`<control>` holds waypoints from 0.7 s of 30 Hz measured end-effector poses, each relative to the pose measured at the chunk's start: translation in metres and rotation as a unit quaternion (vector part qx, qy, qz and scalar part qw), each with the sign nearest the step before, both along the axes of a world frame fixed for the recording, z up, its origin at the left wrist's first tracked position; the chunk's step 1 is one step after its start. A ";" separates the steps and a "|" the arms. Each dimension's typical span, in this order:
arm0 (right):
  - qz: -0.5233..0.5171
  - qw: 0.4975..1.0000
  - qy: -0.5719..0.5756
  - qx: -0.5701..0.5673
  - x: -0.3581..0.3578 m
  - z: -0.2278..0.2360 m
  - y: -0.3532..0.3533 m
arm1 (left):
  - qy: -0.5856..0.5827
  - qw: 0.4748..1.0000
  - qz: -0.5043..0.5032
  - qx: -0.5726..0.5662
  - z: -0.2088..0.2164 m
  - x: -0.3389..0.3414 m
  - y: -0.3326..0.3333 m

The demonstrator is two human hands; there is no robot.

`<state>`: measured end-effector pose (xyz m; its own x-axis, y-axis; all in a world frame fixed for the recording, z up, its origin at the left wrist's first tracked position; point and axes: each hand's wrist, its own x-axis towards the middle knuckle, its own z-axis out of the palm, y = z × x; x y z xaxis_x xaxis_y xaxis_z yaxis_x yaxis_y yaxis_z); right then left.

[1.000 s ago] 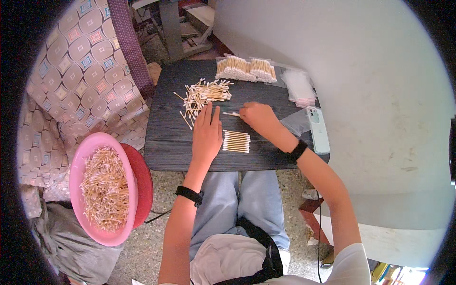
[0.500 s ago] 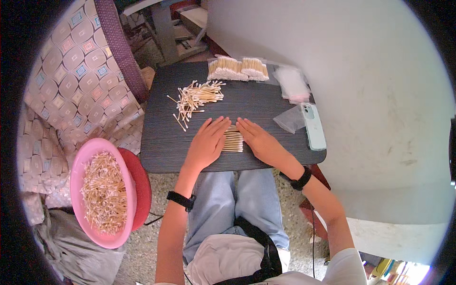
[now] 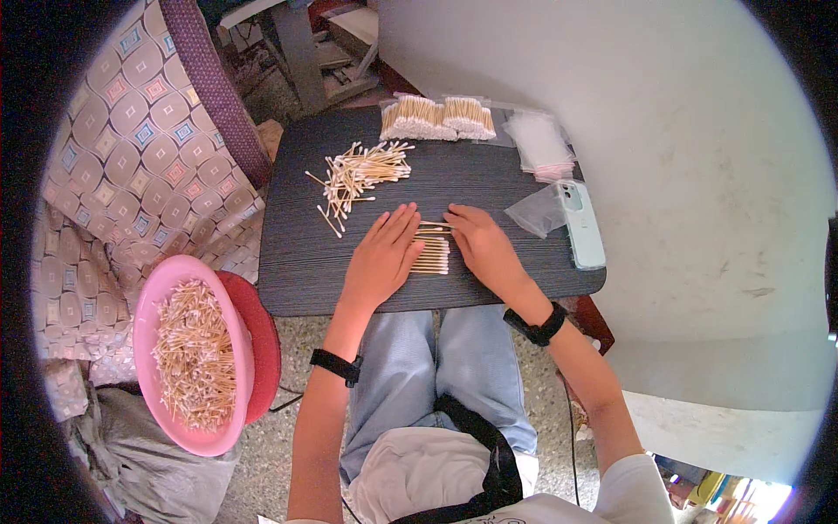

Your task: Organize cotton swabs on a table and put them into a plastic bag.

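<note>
A row of cotton swabs (image 3: 431,258) lies side by side on the dark tabletop between my hands. My left hand (image 3: 381,257) rests flat along the row's left ends, fingers stretched out, hiding those ends. At the right ends, my right hand (image 3: 484,251) is open with slightly bent fingers, and its fingertips touch the end of the farthest swab, which lies a little askew. Beyond my left hand is a loose heap of cotton swabs (image 3: 365,170), pointing in many directions.
Filled clear bags of swabs (image 3: 436,118) line the table's far edge. To their right lie a stack of clear bags (image 3: 541,144), a single clear bag (image 3: 537,211) and a pale phone (image 3: 582,225). A pink basin (image 3: 144,349) full of swabs sits left on a red stool (image 3: 266,349).
My right hand has shifted slightly right and its fingers have bent. The farthest swabs now show apart from the row. My left hand stays at the left ends.
</note>
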<state>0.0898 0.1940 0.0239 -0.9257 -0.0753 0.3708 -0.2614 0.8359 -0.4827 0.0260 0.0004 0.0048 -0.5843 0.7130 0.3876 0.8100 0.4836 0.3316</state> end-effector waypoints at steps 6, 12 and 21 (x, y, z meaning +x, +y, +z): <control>-0.014 1.000 0.016 -0.002 -0.006 0.000 0.008 | -0.005 1.000 0.010 0.024 0.003 -0.001 0.003; -0.037 0.996 -0.018 -0.083 -0.008 0.000 0.009 | -0.047 0.998 0.015 0.044 0.003 -0.001 0.001; -0.036 0.998 0.050 -0.015 -0.005 -0.009 0.011 | -0.097 0.990 0.037 0.095 0.003 -0.001 0.002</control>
<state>0.0849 0.2052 0.0153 -0.8861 0.0027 0.4635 -0.2499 0.8394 -0.4827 0.0248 0.0021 0.0075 -0.7084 0.5902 0.3872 0.6875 0.4525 0.5680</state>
